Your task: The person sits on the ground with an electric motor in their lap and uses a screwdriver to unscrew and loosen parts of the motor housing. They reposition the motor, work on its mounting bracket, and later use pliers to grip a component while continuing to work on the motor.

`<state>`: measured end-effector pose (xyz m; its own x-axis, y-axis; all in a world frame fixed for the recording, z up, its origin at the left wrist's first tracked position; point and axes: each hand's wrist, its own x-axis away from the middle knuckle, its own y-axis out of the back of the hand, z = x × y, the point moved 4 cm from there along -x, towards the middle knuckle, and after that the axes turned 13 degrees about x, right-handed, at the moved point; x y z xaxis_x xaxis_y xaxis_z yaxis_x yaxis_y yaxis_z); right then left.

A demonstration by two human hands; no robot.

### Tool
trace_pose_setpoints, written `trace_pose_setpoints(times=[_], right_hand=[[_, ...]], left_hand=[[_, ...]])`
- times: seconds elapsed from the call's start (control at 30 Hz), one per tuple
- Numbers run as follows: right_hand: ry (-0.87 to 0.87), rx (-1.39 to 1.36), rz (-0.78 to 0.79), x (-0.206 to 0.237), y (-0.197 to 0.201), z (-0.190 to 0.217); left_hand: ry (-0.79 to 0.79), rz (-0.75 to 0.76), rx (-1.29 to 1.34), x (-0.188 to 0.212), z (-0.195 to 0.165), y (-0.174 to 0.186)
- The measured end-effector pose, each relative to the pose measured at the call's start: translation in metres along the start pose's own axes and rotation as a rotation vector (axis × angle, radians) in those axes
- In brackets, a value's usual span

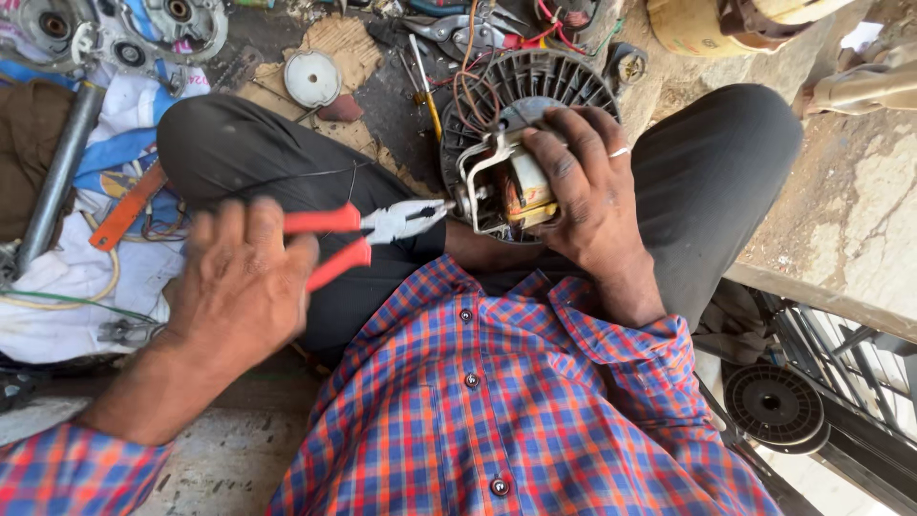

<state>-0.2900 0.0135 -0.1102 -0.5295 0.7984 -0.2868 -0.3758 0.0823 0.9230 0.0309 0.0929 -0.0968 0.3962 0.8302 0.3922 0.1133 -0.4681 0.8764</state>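
**Pliers meet a small motor over the lap**

The left hand (239, 287) grips red-handled pliers (368, 234), whose nose touches the metal bracket end of a small electric motor (511, 186). The right hand (587, 186) clasps the motor from above. Behind it lies a round grey ribbed fan housing (549, 81); a white disc (312, 78) rests on the ground farther off.

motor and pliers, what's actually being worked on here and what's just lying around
In hand:
motor, gripped by the right hand
red pliers, held in the left hand, tips at the motor's shaft

Lying about:
white disc
metal tube
screwdriver
black spool
grey housings
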Motion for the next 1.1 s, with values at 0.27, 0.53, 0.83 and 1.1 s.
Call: trace_pose_setpoints(times=[0.27,0.53,0.83,1.1], right_hand=[[0.05,0.008,0.006,-0.002,0.0,0.002],[0.102,-0.012,-0.002,-0.005,0.002,0.003],[0.045,-0.007,0.001,-0.001,0.001,-0.003],[0.091,-0.026,-0.021,-0.005,0.003,-0.002]], left_hand=[[0.054,0.171,0.491,0.011,-0.004,-0.017],[0.415,0.866,1.466,0.018,0.005,-0.064],[0.131,0.23,0.426,0.025,-0.011,-0.041],[0.345,0.592,0.667,0.016,-0.011,-0.05]])
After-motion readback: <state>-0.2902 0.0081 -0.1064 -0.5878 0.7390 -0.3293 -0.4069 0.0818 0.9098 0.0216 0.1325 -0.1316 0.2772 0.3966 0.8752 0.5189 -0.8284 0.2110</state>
